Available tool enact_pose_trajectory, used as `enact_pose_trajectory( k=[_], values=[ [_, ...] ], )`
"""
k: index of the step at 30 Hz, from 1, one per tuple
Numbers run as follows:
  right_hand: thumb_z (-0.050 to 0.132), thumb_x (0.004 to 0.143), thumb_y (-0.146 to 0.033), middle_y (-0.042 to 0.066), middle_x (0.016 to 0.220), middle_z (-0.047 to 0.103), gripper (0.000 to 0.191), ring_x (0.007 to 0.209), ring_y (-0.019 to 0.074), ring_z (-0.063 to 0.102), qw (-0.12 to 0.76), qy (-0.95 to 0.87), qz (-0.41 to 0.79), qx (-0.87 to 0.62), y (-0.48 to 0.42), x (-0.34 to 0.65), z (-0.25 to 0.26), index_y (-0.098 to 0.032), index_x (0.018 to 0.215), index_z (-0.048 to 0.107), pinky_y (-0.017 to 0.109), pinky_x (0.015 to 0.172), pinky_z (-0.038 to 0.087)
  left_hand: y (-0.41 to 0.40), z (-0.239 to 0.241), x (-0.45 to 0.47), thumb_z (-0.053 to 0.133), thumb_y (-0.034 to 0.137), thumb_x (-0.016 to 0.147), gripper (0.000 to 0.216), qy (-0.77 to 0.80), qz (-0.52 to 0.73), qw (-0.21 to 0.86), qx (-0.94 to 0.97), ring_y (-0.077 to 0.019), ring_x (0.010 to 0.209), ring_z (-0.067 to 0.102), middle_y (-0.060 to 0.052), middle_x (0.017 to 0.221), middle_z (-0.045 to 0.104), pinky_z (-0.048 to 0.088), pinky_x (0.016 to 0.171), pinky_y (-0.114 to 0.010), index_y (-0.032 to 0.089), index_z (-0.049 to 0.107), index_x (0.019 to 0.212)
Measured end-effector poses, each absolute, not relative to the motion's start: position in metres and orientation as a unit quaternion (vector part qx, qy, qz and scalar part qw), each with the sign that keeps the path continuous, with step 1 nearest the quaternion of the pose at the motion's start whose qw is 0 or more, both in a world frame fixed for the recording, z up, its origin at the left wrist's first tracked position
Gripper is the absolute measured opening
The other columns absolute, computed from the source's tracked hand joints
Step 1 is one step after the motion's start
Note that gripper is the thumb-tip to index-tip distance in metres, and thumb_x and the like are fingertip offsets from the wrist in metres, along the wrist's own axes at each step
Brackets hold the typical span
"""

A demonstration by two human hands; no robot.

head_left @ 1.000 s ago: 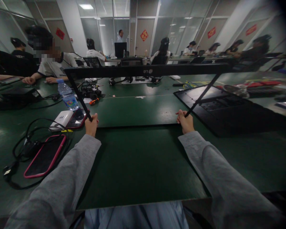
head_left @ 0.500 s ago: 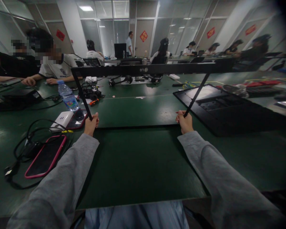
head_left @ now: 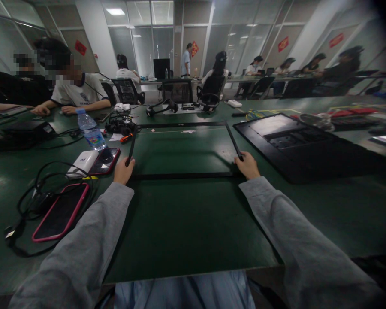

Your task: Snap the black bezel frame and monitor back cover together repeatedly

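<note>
Black chairs [head_left: 123,89] before glass partitions [head_left: 236,51]

The green desk [head_left: 193,227] fills the lower frame, bearing a bottle [head_left: 92,131] and pink-edged phone [head_left: 62,211] at left, wires [head_left: 120,125] upper left, a black panel [head_left: 315,150] at right.

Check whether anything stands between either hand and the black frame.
Nothing visible does: the left hand and right hand each grip a side of the black frame directly. The black panel lies to the right, outside the frame.

Office workroom (glass partitions [head_left: 143,47], black chairs [head_left: 125,89], green table [head_left: 193,227])
</note>
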State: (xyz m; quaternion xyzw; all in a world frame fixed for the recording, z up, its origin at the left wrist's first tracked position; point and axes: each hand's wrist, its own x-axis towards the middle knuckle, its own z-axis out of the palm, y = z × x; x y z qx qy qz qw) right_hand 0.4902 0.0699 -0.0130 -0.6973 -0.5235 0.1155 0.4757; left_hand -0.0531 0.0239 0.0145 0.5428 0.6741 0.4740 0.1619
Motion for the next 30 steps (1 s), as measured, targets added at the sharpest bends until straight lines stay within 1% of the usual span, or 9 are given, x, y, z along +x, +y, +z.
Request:
enact_pose_trajectory(
  k=[2,5,7,9,12,16,21,26,30],
  values=[
    [0.070,0.073,-0.027,0.007,0.085,0.068,0.021,0.093,0.0264,0.066,0.460,-0.550,0.099,-0.690,0.071,0.492,-0.013,-0.021,0.093,0.065,0.046,0.097,0.051,0.022,0.014,-0.055,0.064,0.039,0.087,0.026,0.710,0.408,0.099,0.566,-0.0273,0.096,0.070,-0.011,0.099,0.073,0.053,0.091,-0.038,0.020,0.075,0.100],
    [0.066,0.077,-0.027,0.012,0.093,0.069,0.018,0.104,0.0303,0.063,0.421,-0.584,0.052,-0.692,0.071,0.492,-0.013,-0.020,0.092,0.071,0.050,0.102,0.049,0.021,0.012,-0.056,0.058,0.039,0.091,0.033,0.731,0.330,0.045,0.595,-0.0328,0.119,0.063,-0.015,0.125,0.071,0.048,0.105,-0.046,0.021,0.078,0.110],
    [0.063,0.080,-0.028,0.015,0.101,0.068,0.022,0.112,0.0338,0.060,0.390,-0.592,0.017,-0.705,0.069,0.492,-0.015,-0.018,0.096,0.074,0.055,0.104,0.047,0.022,0.009,-0.055,0.058,0.040,0.093,0.035,0.740,0.293,0.032,0.605,-0.0371,0.133,0.053,-0.015,0.139,0.067,0.045,0.110,-0.054,0.022,0.078,0.115],
    [0.061,0.082,-0.029,0.017,0.108,0.067,0.025,0.118,0.0364,0.056,0.362,-0.591,0.001,-0.721,0.068,0.493,-0.017,-0.018,0.099,0.076,0.059,0.104,0.045,0.023,0.007,-0.055,0.057,0.041,0.094,0.035,0.746,0.265,0.030,0.611,-0.0396,0.140,0.046,-0.013,0.146,0.063,0.043,0.111,-0.059,0.024,0.079,0.116],
    [0.061,0.084,-0.032,0.017,0.113,0.067,0.027,0.121,0.0370,0.053,0.332,-0.593,0.004,-0.733,0.068,0.494,-0.020,-0.019,0.102,0.077,0.060,0.103,0.045,0.023,0.006,-0.055,0.055,0.039,0.096,0.034,0.742,0.247,0.031,0.623,-0.0386,0.142,0.043,-0.011,0.150,0.061,0.042,0.112,-0.060,0.024,0.078,0.117],
    [0.060,0.087,-0.032,0.018,0.121,0.065,0.030,0.122,0.0373,0.052,0.306,-0.597,0.006,-0.742,0.067,0.495,-0.019,-0.017,0.106,0.077,0.057,0.103,0.045,0.023,0.004,-0.056,0.055,0.038,0.096,0.036,0.738,0.248,0.030,0.627,-0.0385,0.142,0.043,-0.009,0.153,0.060,0.041,0.113,-0.061,0.025,0.076,0.122],
    [0.066,0.086,-0.035,0.017,0.126,0.064,0.029,0.124,0.0379,0.051,0.276,-0.602,0.014,-0.750,0.067,0.499,-0.014,-0.018,0.106,0.078,0.056,0.104,0.046,0.023,0.005,-0.055,0.057,0.038,0.095,0.038,0.739,0.243,0.030,0.627,-0.0400,0.142,0.043,-0.010,0.152,0.060,0.042,0.113,-0.062,0.025,0.075,0.125],
    [0.076,0.078,-0.040,0.017,0.123,0.065,0.033,0.122,0.0373,0.055,0.264,-0.620,0.032,-0.738,0.069,0.511,-0.011,-0.019,0.104,0.078,0.053,0.104,0.046,0.020,0.007,-0.051,0.057,0.037,0.095,0.040,0.747,0.241,0.026,0.619,-0.0413,0.140,0.044,-0.013,0.151,0.060,0.043,0.111,-0.063,0.022,0.072,0.129],
    [0.072,0.078,-0.034,0.018,0.120,0.068,0.030,0.122,0.0388,0.057,0.260,-0.618,0.004,-0.742,0.070,0.510,-0.014,-0.017,0.102,0.076,0.055,0.104,0.047,0.016,0.007,-0.046,0.054,0.033,0.096,0.039,0.742,0.237,0.011,0.627,-0.0404,0.142,0.043,-0.015,0.152,0.059,0.042,0.111,-0.064,0.020,0.070,0.130]
  ],
)
